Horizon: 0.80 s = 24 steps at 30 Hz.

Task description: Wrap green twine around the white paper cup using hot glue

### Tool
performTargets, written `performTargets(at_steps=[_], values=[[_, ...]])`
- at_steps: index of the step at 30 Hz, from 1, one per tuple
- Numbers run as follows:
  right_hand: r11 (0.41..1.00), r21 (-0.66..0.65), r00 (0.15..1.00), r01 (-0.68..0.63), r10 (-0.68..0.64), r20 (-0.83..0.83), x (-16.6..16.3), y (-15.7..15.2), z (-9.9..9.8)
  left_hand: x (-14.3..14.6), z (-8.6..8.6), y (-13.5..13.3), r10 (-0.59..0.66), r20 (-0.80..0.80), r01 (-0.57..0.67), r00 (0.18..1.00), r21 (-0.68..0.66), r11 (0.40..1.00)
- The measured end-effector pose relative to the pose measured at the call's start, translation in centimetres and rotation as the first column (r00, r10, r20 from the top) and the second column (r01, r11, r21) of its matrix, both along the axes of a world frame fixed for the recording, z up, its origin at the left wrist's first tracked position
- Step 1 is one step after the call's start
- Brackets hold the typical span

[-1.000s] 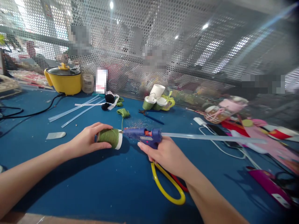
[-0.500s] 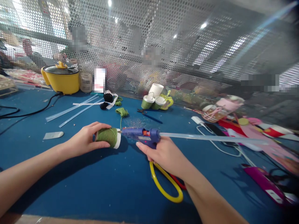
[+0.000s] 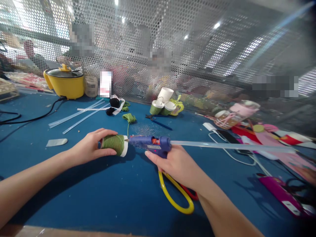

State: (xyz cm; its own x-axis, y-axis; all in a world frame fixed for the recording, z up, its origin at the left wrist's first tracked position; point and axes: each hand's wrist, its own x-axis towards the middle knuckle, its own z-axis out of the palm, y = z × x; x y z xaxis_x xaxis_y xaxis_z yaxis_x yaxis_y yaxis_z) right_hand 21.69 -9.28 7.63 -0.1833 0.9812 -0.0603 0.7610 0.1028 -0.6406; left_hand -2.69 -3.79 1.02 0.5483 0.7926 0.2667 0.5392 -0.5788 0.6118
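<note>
My left hand is closed round a paper cup lying on its side, its wall wrapped in green yarn and its white rim facing right. In my right hand is a blue hot glue gun, with a long clear glue stick coming out of its back. The gun's nozzle is at the cup's white rim; whether it touches I cannot tell. A strand leads from the rim up to a small bundle of green yarn. Below my right hand lie scissors with a yellow handle, their blades hidden.
Wire cutters and yarn-wrapped cups stand behind the gun. Clear glue sticks lie back left, near a yellow electric pot. At right are a white cable, a purple power strip and coloured sheets. Perforated metal panels close the back.
Both hands, the cup and the glue gun keep nearly the same positions. The view has shifted very slightly.
</note>
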Motion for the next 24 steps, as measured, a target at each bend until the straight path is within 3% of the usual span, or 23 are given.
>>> performTargets(at_steps=[11, 17, 24], values=[[0.991, 0.101, 0.991, -0.087, 0.076, 0.113, 0.33, -0.25, -0.19, 0.01, -0.11, 0.02, 0.001, 0.001, -0.001, 1.0, -0.003, 1.0], [0.988, 0.075, 0.981, -0.138, 0.126, 0.146, 0.61, -0.26, -0.28, 0.06, -0.04, 0.05, 0.001, -0.001, -0.001, 1.0, -0.003, 1.0], [0.992, 0.084, 0.986, -0.094, 0.082, 0.144, 0.59, -0.35, -0.21, -0.02, -0.14, 0.08, -0.01, -0.004, 0.01, 1.0, 0.009, 1.0]])
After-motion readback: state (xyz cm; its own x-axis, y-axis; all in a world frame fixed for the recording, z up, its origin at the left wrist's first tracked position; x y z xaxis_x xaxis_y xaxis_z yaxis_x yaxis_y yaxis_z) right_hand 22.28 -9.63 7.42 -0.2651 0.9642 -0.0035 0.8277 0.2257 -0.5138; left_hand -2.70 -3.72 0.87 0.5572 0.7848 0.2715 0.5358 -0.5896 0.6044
